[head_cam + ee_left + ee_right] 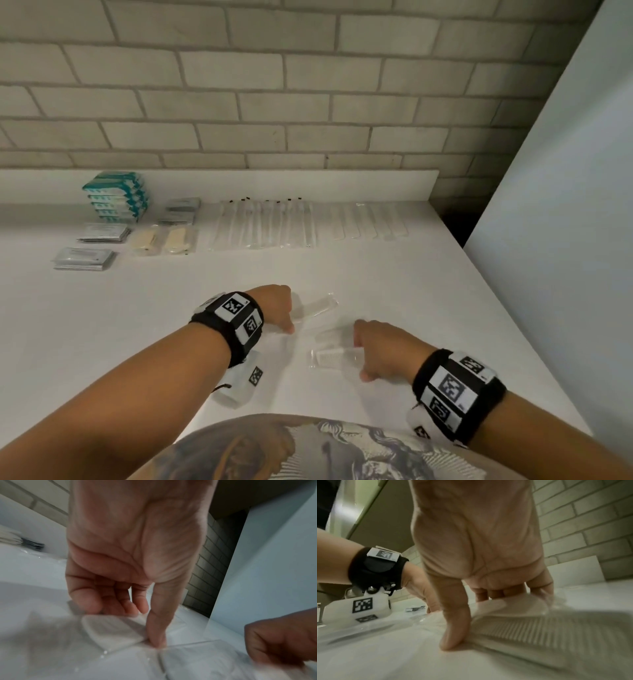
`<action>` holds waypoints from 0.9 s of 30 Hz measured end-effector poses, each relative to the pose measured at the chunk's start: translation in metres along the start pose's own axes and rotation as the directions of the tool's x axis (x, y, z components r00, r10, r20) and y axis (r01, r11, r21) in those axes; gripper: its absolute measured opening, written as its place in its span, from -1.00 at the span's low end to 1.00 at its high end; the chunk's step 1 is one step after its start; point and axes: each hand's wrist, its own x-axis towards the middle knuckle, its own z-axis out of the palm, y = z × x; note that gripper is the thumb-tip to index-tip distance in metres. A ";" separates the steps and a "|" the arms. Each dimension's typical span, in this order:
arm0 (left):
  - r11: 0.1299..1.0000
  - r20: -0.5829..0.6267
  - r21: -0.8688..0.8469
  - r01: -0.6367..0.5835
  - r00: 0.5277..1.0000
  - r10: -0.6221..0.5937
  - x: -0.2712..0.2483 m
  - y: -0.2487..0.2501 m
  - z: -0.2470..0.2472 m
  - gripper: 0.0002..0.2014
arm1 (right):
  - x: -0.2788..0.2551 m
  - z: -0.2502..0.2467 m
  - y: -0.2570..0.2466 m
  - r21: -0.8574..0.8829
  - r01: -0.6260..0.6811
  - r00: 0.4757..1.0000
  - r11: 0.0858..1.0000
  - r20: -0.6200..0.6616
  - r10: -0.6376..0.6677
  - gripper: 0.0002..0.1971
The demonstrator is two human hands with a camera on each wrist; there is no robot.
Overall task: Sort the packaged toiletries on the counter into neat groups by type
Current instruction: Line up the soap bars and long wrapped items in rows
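Observation:
Two clear-wrapped white combs lie in the middle of the white counter (394,274). My left hand (291,318) (137,626) pinches the farther wrapped comb (317,306) (111,630): the thumb (157,635) presses its near edge and the curled fingers (120,605) hold the far edge. The nearer wrapped comb (337,358) (522,626), its teeth showing through the film, is pinched the same way by my right hand (359,353) (494,619), thumb (453,632) on one long edge and fingers (541,588) on the other. Both combs sit low on the counter.
Sorted groups line the back of the counter: a stack of teal boxes (116,198), silver sachets (102,233), beige items in clear packets (161,240), a row of wrapped toothbrushes (263,222), a row of wrapped combs (363,222). A white panel (565,205) borders the counter's right edge.

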 end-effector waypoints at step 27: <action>0.984 -0.157 -0.172 0.040 0.985 -0.068 0.006 -0.021 0.014 -0.73 | 0.053 -0.054 0.026 0.630 -0.026 0.983 0.776 -0.127 0.135 -0.81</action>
